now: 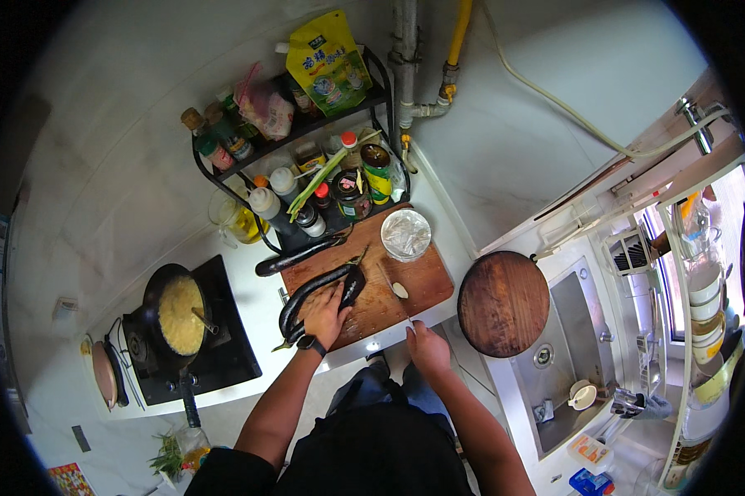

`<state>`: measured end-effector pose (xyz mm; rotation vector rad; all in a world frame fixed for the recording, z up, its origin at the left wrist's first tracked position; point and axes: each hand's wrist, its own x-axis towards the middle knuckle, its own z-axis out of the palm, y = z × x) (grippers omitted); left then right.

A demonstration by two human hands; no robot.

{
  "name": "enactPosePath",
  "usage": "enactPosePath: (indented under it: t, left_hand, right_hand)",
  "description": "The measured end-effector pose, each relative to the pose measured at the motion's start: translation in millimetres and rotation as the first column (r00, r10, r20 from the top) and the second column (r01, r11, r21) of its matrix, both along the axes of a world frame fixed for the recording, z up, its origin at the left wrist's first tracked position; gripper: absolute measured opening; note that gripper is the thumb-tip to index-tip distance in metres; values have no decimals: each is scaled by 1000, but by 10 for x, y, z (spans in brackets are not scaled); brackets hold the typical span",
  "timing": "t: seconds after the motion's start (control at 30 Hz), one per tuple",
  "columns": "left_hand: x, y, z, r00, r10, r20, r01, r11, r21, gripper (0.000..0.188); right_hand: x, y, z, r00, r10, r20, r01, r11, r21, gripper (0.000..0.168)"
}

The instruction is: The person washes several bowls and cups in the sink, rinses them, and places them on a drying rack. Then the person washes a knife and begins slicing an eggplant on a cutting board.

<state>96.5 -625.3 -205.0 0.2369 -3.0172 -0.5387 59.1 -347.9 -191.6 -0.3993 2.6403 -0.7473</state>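
On the wooden cutting board point(425, 279), my left hand point(326, 316) rests over dark eggplants point(313, 287) at the board's left part. My right hand point(428, 349) is closed around the handle of a kitchen knife point(399, 295), whose blade lies over the board and points away from me. A small pale slice point(400, 290) is at the blade. Another eggplant point(298, 255) lies along the board's far left edge. Towards the back right of the board stands a round bowl point(406, 234) covered with or holding clear plastic.
Left of the board, a wok point(155, 291) with yellow food and a metal utensil sits on the black stove point(230, 328). Behind is a black rack point(248, 158) with bottles and jars. At right are a round wooden board point(504, 304) and a steel sink point(570, 322).
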Motion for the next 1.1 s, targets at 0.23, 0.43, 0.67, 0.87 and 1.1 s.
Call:
enactPosePath:
  t: [0.23, 0.43, 0.67, 0.87, 1.1]
  left_hand:
    - [436, -311, -76, 987, -11, 159, 32, 991, -132, 60]
    - [216, -225, 292, 996, -55, 69, 59, 996, -61, 51]
    - [-243, -788, 211, 992, -77, -96, 51, 966, -252, 54]
    - [-100, -526, 4, 998, 57, 15, -50, 949, -311, 34]
    - [121, -641, -272, 972, 179, 150, -177, 984, -33, 47]
  right_hand:
    - [172, 216, 89, 994, -33, -102, 18, 990, -142, 23]
    - [294, 398, 77, 980, -103, -168, 68, 977, -203, 26]
    - [297, 424, 220, 988, -52, -148, 20, 978, -208, 26]
    - [331, 554, 302, 981, -80, -175, 40, 975, -219, 25]
    - [405, 634, 369, 992, -83, -92, 67, 983, -170, 24]
